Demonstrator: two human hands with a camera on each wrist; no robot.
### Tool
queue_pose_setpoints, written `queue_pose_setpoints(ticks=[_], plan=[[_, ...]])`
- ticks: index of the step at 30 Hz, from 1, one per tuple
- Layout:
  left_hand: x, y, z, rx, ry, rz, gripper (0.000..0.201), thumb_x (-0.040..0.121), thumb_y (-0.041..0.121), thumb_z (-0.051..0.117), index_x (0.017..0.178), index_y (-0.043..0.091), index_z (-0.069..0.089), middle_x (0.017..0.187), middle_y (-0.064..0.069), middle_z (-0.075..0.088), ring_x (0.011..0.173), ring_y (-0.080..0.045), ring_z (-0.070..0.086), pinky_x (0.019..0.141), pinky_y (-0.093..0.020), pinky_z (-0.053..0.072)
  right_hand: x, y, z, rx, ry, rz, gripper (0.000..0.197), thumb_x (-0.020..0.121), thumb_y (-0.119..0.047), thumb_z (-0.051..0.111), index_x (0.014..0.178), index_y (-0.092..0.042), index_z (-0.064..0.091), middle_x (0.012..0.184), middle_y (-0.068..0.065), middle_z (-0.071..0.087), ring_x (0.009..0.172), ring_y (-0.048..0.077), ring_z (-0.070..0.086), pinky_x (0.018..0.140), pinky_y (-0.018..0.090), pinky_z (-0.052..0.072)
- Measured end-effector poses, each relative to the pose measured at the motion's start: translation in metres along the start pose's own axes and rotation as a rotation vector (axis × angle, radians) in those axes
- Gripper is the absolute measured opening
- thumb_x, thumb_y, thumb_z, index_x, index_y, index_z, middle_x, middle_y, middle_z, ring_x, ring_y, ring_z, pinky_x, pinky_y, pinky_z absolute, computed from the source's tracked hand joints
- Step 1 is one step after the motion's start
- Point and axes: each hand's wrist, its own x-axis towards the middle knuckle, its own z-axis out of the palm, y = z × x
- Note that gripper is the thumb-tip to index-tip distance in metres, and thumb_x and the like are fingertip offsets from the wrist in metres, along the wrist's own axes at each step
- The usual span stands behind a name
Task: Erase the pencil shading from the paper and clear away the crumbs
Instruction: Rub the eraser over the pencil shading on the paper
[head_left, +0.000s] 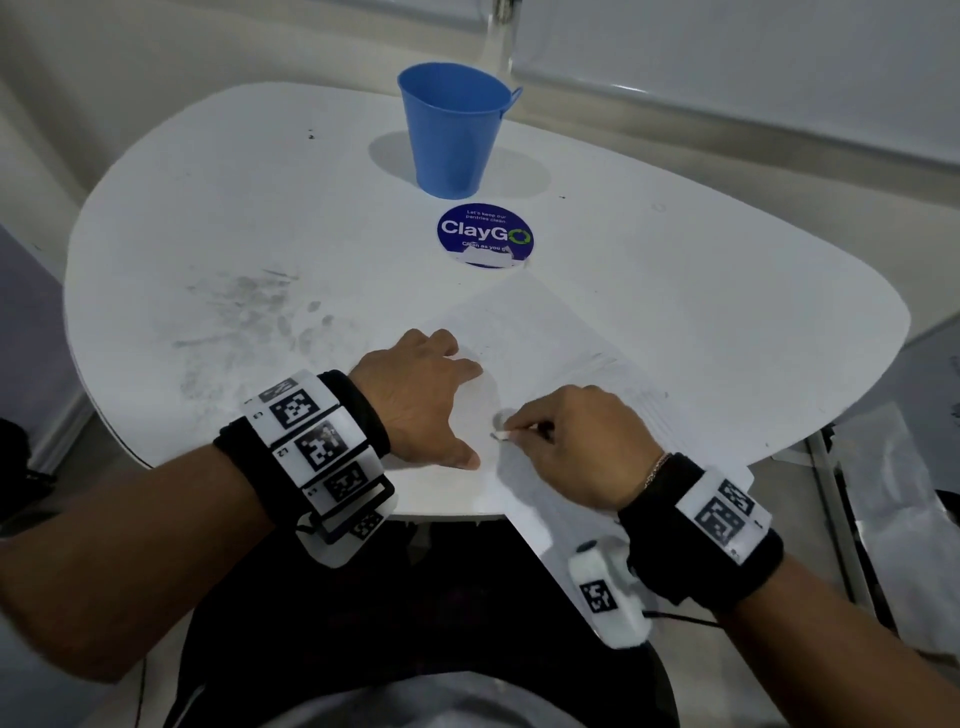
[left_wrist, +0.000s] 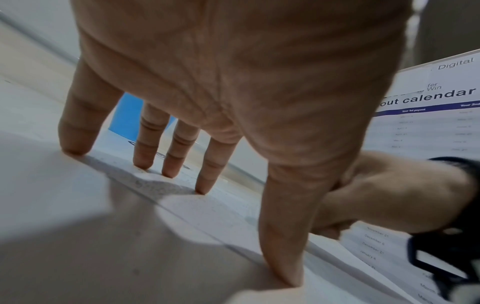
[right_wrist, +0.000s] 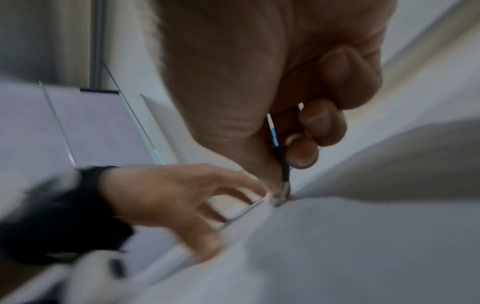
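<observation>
The paper (head_left: 545, 332) lay on the white table (head_left: 260, 208), its near corner overhanging the table's front edge. The left hand (head_left: 421, 400) was spread flat, its straight fingers (left_wrist: 141, 152) and thumb pressing the sheet down and gripping nothing. The right hand (head_left: 582, 441) pinched a pencil (right_wrist: 281, 164) between thumb and curled fingers, its eraser tip (head_left: 501, 435) on the sheet just right of the left thumb, at a faint grey smudge.

Handling, as judged: the sheet looked light, thin and easily creased, so it probably needed holding down flat close to the rubbed spot, as the left hand was doing. The pencil was slim and stiff, and a grip low on the shaft would likely give the best control.

The head view alone showed the whole layout, including a blue bucket (head_left: 457, 130) and a round sticker (head_left: 485, 236) beyond the sheet. The left wrist view alone showed each fingertip touching down, and printed calendar text (left_wrist: 428, 98) on a page. The right wrist view, though blurred, showed the pinch itself and the metal band above the eraser. No crumbs could be made out in any view.
</observation>
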Motion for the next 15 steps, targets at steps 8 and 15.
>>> queue_pose_setpoints(ticks=[8,15], plan=[[0.001,-0.001,0.001,-0.001,0.0,0.003,0.098,0.077,0.073,0.067,0.156,0.033,0.027,0.159,0.006,0.021,0.144,-0.018,0.023,0.106,-0.041,0.043,-0.006,-0.007,0.005,0.032,-0.105,-0.061,0.019,0.094,-0.034,0.06,0.104,-0.036,0.075,0.096,-0.019,0.073,0.085,0.009,0.066,0.072,0.024,0.047],[0.0,0.0,0.001,0.021,0.001,0.011,0.092,0.079,0.071,0.065,0.154,0.032,0.03,0.158,0.004,0.021,0.143,-0.019,0.025,0.103,-0.042,0.046,-0.003,-0.011,0.013,-0.068,0.037,-0.077,0.023,0.097,-0.039,0.054,0.096,-0.03,0.076,0.082,-0.004,0.074,0.076,0.023,0.066,0.067,0.032,0.052]])
